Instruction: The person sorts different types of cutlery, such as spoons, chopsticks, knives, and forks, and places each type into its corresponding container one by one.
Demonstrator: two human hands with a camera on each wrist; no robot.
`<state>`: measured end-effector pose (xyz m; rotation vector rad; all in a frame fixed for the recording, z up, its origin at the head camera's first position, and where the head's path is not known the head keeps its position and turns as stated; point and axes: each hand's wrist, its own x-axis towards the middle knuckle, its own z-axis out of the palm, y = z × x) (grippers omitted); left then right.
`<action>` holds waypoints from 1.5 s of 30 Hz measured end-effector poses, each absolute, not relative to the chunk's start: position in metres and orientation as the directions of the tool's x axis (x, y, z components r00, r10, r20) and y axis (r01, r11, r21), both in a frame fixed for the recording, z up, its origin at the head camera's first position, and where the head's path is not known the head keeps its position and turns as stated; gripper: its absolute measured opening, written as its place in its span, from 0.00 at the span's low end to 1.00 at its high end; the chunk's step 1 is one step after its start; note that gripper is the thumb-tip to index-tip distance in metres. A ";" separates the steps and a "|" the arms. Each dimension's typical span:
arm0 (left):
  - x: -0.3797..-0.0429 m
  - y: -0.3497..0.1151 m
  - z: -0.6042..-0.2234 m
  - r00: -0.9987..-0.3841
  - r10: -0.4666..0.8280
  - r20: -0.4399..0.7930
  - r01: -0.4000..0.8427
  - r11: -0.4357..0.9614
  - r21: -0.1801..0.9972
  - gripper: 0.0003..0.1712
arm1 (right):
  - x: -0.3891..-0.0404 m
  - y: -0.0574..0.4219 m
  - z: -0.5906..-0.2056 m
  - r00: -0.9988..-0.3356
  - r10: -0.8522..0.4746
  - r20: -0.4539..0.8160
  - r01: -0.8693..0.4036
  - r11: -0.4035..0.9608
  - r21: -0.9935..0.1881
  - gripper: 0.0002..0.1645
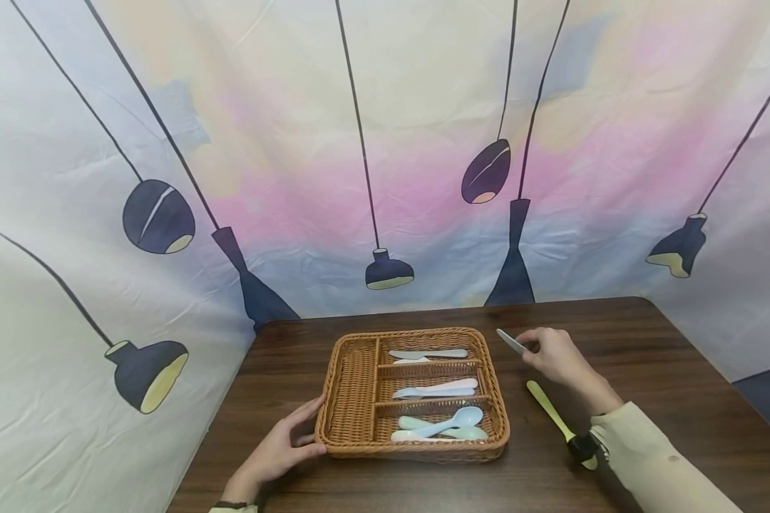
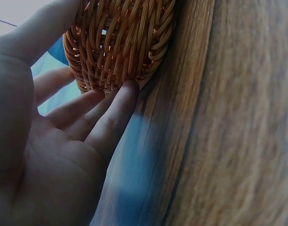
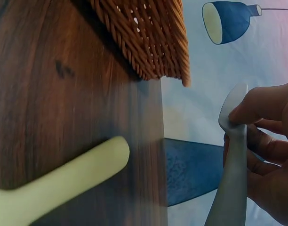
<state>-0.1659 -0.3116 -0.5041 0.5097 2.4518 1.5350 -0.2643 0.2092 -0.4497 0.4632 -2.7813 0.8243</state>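
Observation:
My right hand (image 1: 555, 354) pinches a pale grey knife (image 1: 510, 341) above the table, just right of the basket. In the right wrist view, thumb and fingers hold the knife (image 3: 236, 155) near where its serrated blade meets the handle. My left hand (image 1: 285, 443) rests at the left side of the woven basket (image 1: 353, 449), its fairly straight fingers (image 2: 118, 113) touching the outer wall. Inside the basket, light-coloured knives (image 1: 428, 353) lie in the back compartment, forks (image 1: 439, 390) in the middle one and spoons (image 1: 445, 425) in the front one.
A yellow-green utensil (image 1: 548, 406) lies on the dark wooden table (image 1: 648, 370), below my right forearm; its far end is partly hidden by the wrist camera (image 1: 582, 447). Behind the table hangs a cloth (image 1: 423, 178) printed with lamps. The basket also has a long left compartment (image 1: 356, 388).

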 end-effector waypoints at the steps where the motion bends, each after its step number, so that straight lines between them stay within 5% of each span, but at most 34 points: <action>1: -0.166 -0.312 -0.504 -0.919 0.393 0.009 0.180 0.400 0.899 0.49 | -0.265 0.207 -0.449 -0.931 -0.240 0.276 -0.352 0.793 -0.498 0.14; 45: -0.168 -0.314 -0.510 -0.907 0.419 0.046 0.215 0.365 0.906 0.49 | -0.281 0.117 -0.404 -0.869 -0.374 0.323 -0.494 0.672 -0.551 0.13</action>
